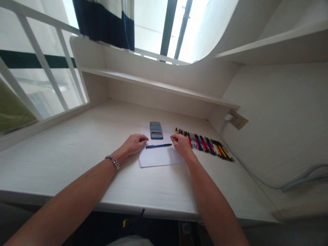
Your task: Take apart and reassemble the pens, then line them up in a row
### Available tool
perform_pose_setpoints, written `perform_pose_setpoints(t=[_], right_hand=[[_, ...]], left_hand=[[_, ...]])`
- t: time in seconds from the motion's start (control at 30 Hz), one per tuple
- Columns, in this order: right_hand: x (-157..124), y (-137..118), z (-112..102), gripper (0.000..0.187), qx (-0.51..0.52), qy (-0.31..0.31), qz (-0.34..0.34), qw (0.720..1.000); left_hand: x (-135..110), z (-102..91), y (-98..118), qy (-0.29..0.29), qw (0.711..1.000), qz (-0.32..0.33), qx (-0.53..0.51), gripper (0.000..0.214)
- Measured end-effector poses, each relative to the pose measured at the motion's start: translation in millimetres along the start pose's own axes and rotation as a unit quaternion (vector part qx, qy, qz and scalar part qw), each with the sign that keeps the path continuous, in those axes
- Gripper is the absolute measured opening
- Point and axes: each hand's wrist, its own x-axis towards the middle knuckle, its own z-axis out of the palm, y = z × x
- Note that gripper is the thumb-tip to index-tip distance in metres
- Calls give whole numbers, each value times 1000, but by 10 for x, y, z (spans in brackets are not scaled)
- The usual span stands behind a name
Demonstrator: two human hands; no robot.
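Observation:
A dark blue pen (159,146) lies crosswise on a white sheet of paper (161,158) between my hands. At its left end, my left hand (135,143) rests by the paper's left edge with its fingers drawn together, apart from the pen. My right hand (181,143) is over the paper's right side, thumb and fingers pinched together close to the pen's right end; nothing shows in them. Above the pen, a phone (156,130) with a lit screen lies on the paper. Right of my right hand, several pens and markers (205,144) lie side by side in a slanted row.
The white desk (123,184) has a raised shelf (159,83) along its back. On the right wall, a plug sits in a socket plate (237,119), and a grey cable (246,167) runs down past the pen row. White railing bars (38,51) stand at left.

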Motion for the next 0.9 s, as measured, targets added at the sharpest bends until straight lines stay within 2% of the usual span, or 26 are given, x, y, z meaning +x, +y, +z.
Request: perform_pose_setpoints(t=[0.07,0.17,0.4,0.53,0.67,0.77,0.9], right_hand=[[-10,22,93,24,0,12,5,1000],[-49,59,176,24,-12,-7,-1,1000],[-66,41,245,26,-58,-42,-31,997],[-90,-25,252,21,-78,-51,-38,995],[-137,-137,222,17,-44,-56,-33,997],[-171,-229,206,16,-9,-42,-46,998],[-193,-287,205,13,41,-20,-74,996]], left_hand=[[8,7,-5,-2,1000,2,8,32],[16,15,-14,-4,1000,1,8,33],[-7,-13,47,-5,1000,2,4,31],[-33,-23,117,7,1000,17,1,32],[-53,0,180,11,998,63,-4,37],[-72,34,225,-21,994,105,-7,38],[-95,74,261,-56,992,116,5,32]])
